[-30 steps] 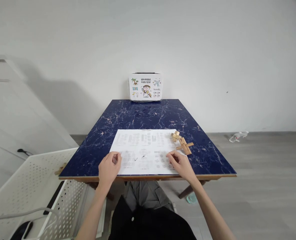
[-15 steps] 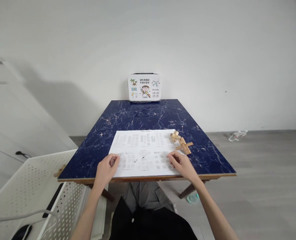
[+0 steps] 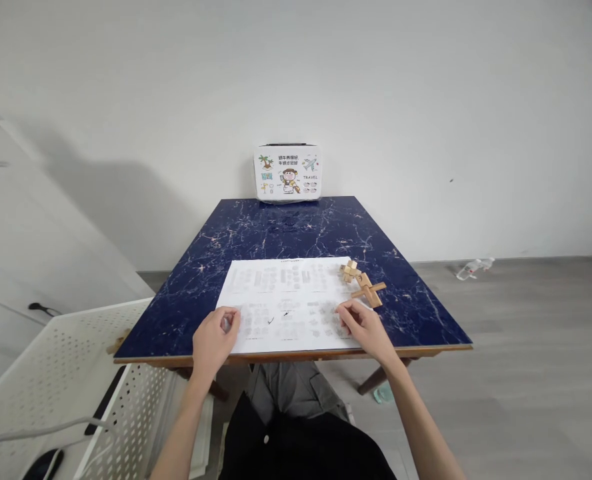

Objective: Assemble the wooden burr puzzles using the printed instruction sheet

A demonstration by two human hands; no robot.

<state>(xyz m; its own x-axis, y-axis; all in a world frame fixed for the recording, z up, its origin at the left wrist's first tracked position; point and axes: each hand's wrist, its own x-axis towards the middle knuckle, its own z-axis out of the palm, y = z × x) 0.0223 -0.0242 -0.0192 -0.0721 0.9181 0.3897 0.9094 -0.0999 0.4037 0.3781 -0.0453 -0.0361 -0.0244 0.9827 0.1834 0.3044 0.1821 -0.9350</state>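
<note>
A white printed sheet of paper (image 3: pixel 286 307) lies flat on the blue marbled table (image 3: pixel 296 227), with two short dark marks near its middle. My left hand (image 3: pixel 217 335) rests over its left edge, thumb and fingers curled into a closed loop with nothing showing in them. On the right part of the sheet sits my right hand (image 3: pixel 363 327), its fingers likewise curled shut with no object visible. Just beyond the right hand, a wooden cross-shaped puzzle (image 3: pixel 369 290) overlaps the paper's right edge. Touching or close behind it is a smaller wooden interlocking puzzle (image 3: pixel 349 270).
A white case (image 3: pixel 289 173) with cartoon prints stands at the table's far edge by the wall. To the left is a white perforated basket (image 3: pixel 121 413) with a cable (image 3: pixel 41 433). A plastic bottle (image 3: pixel 475 268) lies on the floor at right.
Both hands stay in almost the same place on the paper. The view has shifted very slightly; the paper and the wooden puzzles have not moved on the table.
</note>
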